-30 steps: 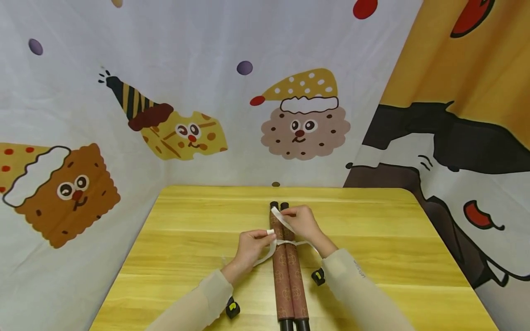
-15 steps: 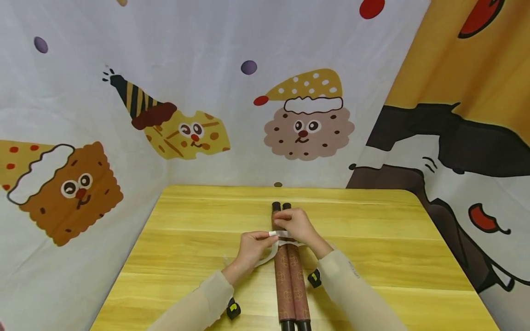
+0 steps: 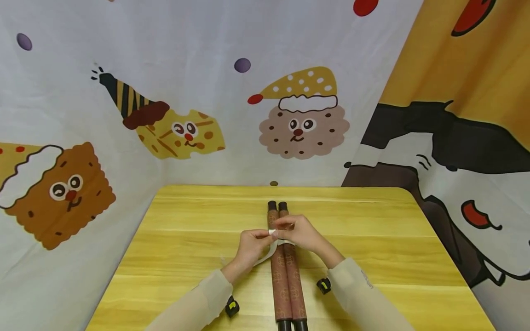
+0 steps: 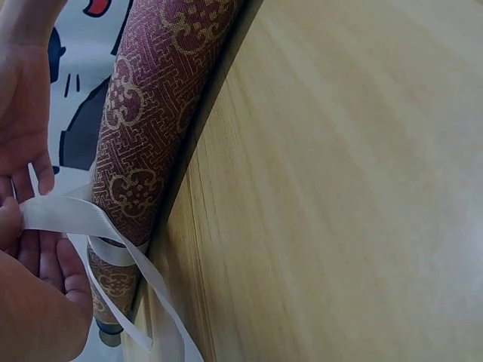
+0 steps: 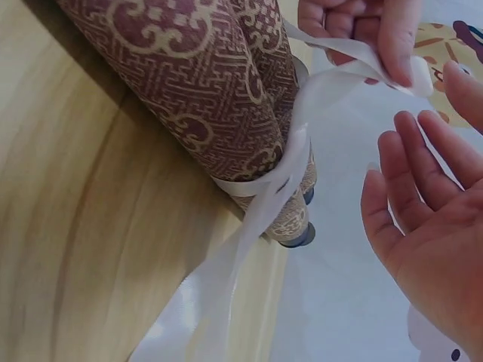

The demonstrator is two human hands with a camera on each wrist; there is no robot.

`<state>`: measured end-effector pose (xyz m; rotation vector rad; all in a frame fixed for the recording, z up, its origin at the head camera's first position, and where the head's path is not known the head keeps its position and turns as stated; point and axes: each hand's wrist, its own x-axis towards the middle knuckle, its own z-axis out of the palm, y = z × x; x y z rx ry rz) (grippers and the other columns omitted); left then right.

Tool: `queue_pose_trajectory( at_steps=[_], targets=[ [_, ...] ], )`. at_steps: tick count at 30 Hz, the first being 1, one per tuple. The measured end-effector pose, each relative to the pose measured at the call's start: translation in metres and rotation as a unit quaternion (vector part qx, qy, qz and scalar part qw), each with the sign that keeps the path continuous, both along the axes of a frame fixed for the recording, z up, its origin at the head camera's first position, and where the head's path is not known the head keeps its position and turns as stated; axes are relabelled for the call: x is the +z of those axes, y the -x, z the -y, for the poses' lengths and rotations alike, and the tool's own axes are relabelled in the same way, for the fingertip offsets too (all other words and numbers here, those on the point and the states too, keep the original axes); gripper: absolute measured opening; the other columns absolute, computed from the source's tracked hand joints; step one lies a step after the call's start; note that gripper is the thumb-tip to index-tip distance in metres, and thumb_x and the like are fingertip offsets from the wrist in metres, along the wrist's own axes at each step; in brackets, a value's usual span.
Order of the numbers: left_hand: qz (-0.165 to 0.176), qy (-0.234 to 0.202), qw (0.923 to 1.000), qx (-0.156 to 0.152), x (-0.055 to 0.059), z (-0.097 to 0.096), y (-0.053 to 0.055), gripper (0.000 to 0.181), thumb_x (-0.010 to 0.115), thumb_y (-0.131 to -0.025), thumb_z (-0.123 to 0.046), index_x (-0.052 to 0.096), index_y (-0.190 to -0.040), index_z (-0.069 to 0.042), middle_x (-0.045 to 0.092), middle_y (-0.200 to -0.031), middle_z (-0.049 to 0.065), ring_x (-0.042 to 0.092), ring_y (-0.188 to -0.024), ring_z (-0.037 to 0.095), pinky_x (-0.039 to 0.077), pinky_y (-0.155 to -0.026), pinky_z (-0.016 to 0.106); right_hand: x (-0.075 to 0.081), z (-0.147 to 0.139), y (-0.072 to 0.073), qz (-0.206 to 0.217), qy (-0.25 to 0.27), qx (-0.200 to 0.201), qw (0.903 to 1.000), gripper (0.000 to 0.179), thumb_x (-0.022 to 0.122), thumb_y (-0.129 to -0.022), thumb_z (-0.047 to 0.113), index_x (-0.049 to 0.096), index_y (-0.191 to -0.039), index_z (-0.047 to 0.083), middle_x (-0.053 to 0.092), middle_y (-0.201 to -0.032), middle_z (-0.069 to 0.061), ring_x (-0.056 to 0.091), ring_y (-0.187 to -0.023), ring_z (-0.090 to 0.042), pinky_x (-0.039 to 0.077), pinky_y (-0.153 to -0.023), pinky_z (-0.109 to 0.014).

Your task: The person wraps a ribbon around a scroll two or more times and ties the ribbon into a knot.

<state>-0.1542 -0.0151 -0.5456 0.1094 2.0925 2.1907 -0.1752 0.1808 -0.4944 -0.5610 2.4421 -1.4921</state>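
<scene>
Two rolled scrolls [image 3: 287,280] with patterned brown-red fabric and dark end knobs lie side by side on the table. A white ribbon [image 5: 256,215] wraps round both, and its loose tail hangs down in the right wrist view. My left hand [image 3: 250,248] pinches a folded loop of this ribbon between thumb and fingers, above the scrolls. Close to that loop is my right hand [image 3: 304,234]; its fingers [image 5: 411,177] are spread and loosely bent, with no ribbon between them in the right wrist view. In the left wrist view the ribbon [image 4: 72,216] runs across my left fingers.
The wood-grain table [image 3: 186,257] spreads out on both sides of the scrolls. Behind it hangs a white cloth [image 3: 198,55] printed with cartoon biscuits and cheese. Small black devices with yellow marks [image 3: 233,307] show by both sleeves.
My right hand has let go of a ribbon length it held up over the scrolls and come down and nearer to my left fingertips. The left hand keeps its pinch almost unmoved.
</scene>
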Motion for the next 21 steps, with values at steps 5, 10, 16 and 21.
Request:
queue_pose_trajectory(
  at_steps=[5, 10, 16, 21],
  targets=[
    [0.002, -0.003, 0.9999, -0.011, 0.002, -0.001, 0.000, 0.013, 0.083, -0.091, -0.010, 0.082, -0.098, 0.002, 0.078, -0.085, 0.014, 0.044, -0.047, 0.008, 0.037, -0.046, 0.019, -0.003, 0.000, -0.003, 0.006, 0.026, 0.015, 0.9995, 0.037, 0.077, -0.098, 0.021, 0.073, -0.125, -0.003, 0.074, -0.119, -0.014, 0.070, -0.101, -0.030, 0.060, -0.081, -0.035],
    [-0.001, -0.010, 0.9998, -0.019, 0.002, 0.001, -0.001, 0.013, 0.083, -0.091, -0.010, 0.083, -0.098, 0.001, 0.078, -0.084, 0.013, 0.036, -0.041, 0.004, 0.033, -0.044, 0.019, -0.007, 0.003, -0.003, -0.001, 0.025, 0.016, 0.9996, 0.019, 0.077, -0.097, 0.015, 0.080, -0.114, 0.009, 0.077, -0.108, 0.000, 0.067, -0.098, -0.027, 0.057, -0.077, -0.031],
    [-0.020, 0.017, 0.9981, -0.056, 0.004, 0.005, 0.002, 0.011, 0.081, -0.092, -0.007, 0.082, -0.100, 0.001, 0.079, -0.091, 0.014, 0.059, -0.059, 0.008, 0.048, -0.057, 0.020, -0.010, 0.006, -0.004, -0.028, 0.016, 0.000, 0.9995, 0.009, 0.076, -0.098, 0.014, 0.083, -0.104, 0.013, 0.076, -0.099, 0.002, 0.067, -0.090, -0.021, 0.056, -0.076, -0.032],
    [-0.054, 0.085, 0.9911, -0.087, 0.011, 0.020, 0.013, 0.025, 0.062, -0.091, 0.011, 0.081, -0.104, 0.002, 0.079, -0.099, 0.016, 0.073, -0.092, 0.023, 0.057, -0.079, 0.027, -0.009, 0.007, -0.005, -0.033, 0.021, -0.031, 0.9987, 0.010, 0.076, -0.098, 0.016, 0.083, -0.102, 0.009, 0.076, -0.096, -0.001, 0.067, -0.082, -0.018, 0.055, -0.070, -0.029]
  ],
)
